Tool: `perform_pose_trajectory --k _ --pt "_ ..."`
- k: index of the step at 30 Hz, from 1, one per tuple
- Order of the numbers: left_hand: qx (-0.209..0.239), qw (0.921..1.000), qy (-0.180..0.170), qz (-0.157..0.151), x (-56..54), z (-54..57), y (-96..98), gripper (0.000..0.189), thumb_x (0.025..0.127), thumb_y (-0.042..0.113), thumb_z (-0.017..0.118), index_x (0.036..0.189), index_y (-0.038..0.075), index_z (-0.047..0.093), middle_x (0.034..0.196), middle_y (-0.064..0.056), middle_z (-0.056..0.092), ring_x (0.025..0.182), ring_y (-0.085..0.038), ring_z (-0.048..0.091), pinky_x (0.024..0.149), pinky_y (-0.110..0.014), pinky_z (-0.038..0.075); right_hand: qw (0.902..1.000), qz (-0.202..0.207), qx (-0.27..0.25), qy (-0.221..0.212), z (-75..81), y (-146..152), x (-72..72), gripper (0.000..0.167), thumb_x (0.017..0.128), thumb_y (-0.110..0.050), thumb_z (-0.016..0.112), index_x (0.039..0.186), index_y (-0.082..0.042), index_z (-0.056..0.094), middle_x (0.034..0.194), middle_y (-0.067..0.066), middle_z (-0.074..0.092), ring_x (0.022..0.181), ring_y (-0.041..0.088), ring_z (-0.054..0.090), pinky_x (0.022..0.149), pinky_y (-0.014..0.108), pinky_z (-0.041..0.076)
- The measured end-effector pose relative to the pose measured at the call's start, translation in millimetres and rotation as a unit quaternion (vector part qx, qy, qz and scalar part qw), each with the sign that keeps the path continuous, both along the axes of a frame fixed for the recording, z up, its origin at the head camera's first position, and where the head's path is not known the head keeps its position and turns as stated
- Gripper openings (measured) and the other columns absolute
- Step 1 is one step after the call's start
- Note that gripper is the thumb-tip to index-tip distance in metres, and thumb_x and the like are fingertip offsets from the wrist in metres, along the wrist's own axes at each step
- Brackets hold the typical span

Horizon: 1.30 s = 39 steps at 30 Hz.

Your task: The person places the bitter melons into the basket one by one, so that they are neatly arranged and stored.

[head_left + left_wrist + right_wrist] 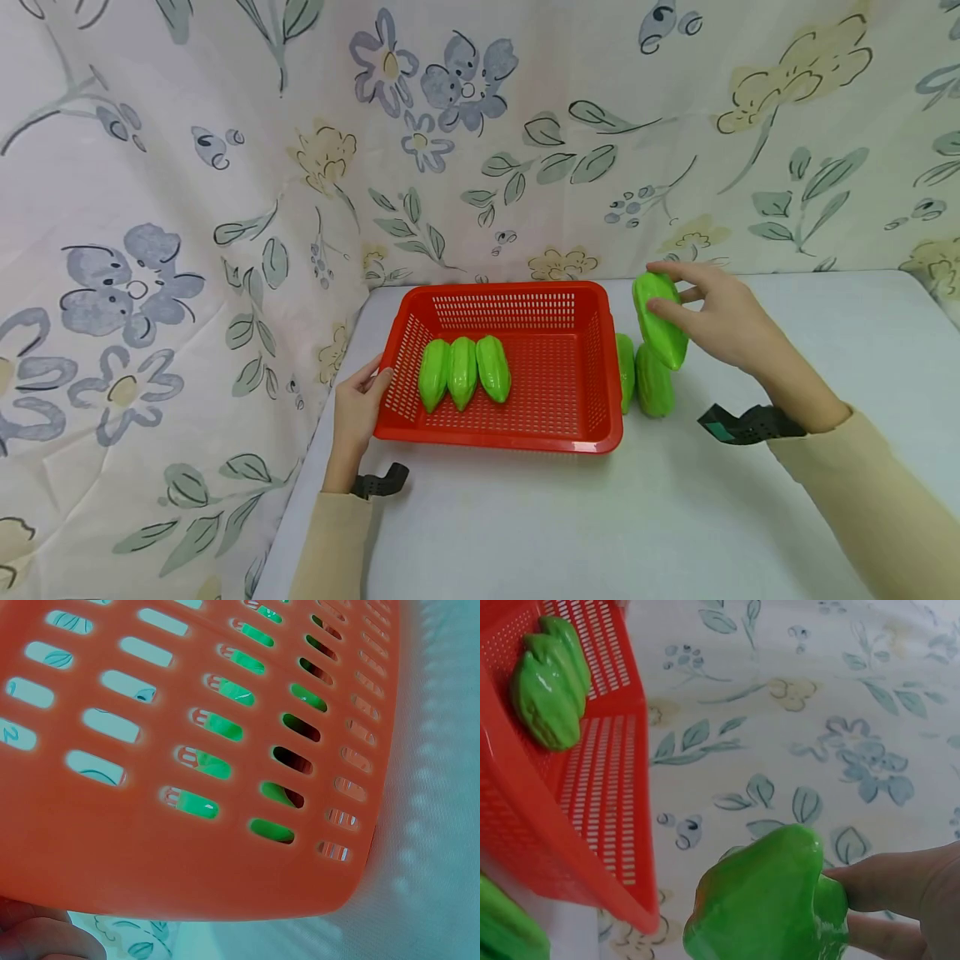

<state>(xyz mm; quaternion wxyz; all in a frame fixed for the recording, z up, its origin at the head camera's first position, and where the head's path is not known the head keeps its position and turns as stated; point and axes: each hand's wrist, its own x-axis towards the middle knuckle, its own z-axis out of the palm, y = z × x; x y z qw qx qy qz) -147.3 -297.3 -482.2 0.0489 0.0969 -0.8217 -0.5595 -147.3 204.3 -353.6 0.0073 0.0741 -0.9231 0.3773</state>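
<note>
Through the head camera I see a red basket [495,442] with slotted sides on a white counter [510,533]. 3 green ridged fruits [462,375] lie side by side in its left half; the right half shows bare basket floor. The person's left hand [355,408] is at the basket's left side, its fingers gripping the rim.

To the right of the basket, the right hand [723,317] pinches 1 more green fruit, the held fruit [660,321], between thumb and fingers [675,268]. I see it raised above the counter and tilted, its lower tip towards the right. Behind and below it, 2 loose green fruits [654,387] lie on the counter just beside the basket's right wall, 1 of them partly hidden by the rim.

My left wrist camera shows green through the basket's slots. My right wrist camera shows the held fruit close up, outside the basket. Cloth [262,192] printed with flowers and leaves hangs behind and to the left. Both arms wear beige sleeves [870,500].
</note>
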Motion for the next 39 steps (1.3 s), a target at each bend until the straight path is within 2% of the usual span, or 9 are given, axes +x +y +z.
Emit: perform_pose_trajectory --k 8,15,19,23,26,32,39 --pt "-0.007 1.0 -0.004 0.0 -0.4 -2.4 -0.9 0.048 0.103 0.039 0.064 0.147 0.02 0.061 0.125 -0.019 0.074 0.105 -0.036 0.074 0.079 -0.036 0.064 0.9991 0.021 -0.031 -0.018 -3.4 -26.7 -12.0 0.053 0.102 -0.032 0.066 0.151 -0.016 0.053 0.148 0.018 0.055 0.119 0.044 0.063 0.073 0.045 0.064" --pt "-0.003 1.0 -0.006 0.0 0.3 -3.0 -0.4 0.049 0.103 0.041 0.065 0.147 0.021 0.061 0.124 -0.019 0.074 0.103 -0.035 0.074 0.078 -0.032 0.064 0.9981 0.047 -0.036 -0.019 -16.8 -50.5 -23.4 0.052 0.102 -0.031 0.068 0.149 -0.015 0.056 0.141 0.02 0.06 0.113 0.04 0.068 0.067 0.037 0.062" --pt "-0.004 1.0 -0.008 0.003 0.7 -2.4 -0.4 0.049 0.103 0.041 0.064 0.147 0.022 0.061 0.125 -0.018 0.074 0.104 -0.035 0.073 0.078 -0.03 0.064 0.9969 0.059 -0.045 -0.027 -23.6 -65.4 -30.2 0.052 0.101 -0.028 0.069 0.149 -0.013 0.056 0.133 0.019 0.062 0.103 0.035 0.072 0.062 0.034 0.06" --pt "-0.007 0.9999 -0.01 0.006 0.6 -1.4 0.2 0.049 0.103 0.042 0.064 0.148 0.022 0.061 0.126 -0.018 0.074 0.104 -0.033 0.074 0.076 -0.027 0.063 0.9953 0.069 -0.054 -0.043 -28.3 -81.1 -37.3 0.052 0.101 -0.027 0.068 0.149 -0.009 0.056 0.134 0.02 0.061 0.09 0.029 0.072 0.059 0.032 0.059" --pt "-0.009 0.9999 -0.011 0.006 -0.2 -0.8 0.5 0.05 0.103 0.043 0.064 0.148 0.022 0.061 0.126 -0.017 0.074 0.102 -0.032 0.074 0.075 -0.026 0.063 0.9955 0.07 -0.045 -0.046 -30.5 -92.3 -42.8 0.051 0.101 -0.027 0.067 0.148 -0.009 0.057 0.138 0.02 0.06 0.09 0.028 0.071 0.062 0.032 0.059" --pt "-0.008 0.9999 -0.004 0.006 -1.2 -0.1 0.6 0.049 0.103 0.041 0.064 0.148 0.02 0.061 0.124 -0.017 0.074 0.099 -0.03 0.074 0.073 -0.026 0.063 0.9957 0.077 -0.027 -0.044 -34.8 -114.6 -50.8 0.05 0.1 -0.029 0.068 0.146 -0.01 0.06 0.136 0.019 0.063 0.102 0.032 0.068 0.074 0.034 0.058" --pt "-0.007 0.9999 -0.002 0.007 -0.8 -1.1 -0.2 0.049 0.103 0.041 0.065 0.147 0.02 0.061 0.124 -0.018 0.075 0.099 -0.03 0.075 0.073 -0.025 0.062 0.9937 0.088 -0.027 -0.065 -36.2 -134.6 -53.6 0.052 0.1 -0.03 0.067 0.148 -0.011 0.058 0.137 0.018 0.063 0.098 0.027 0.067 0.074 0.033 0.057"
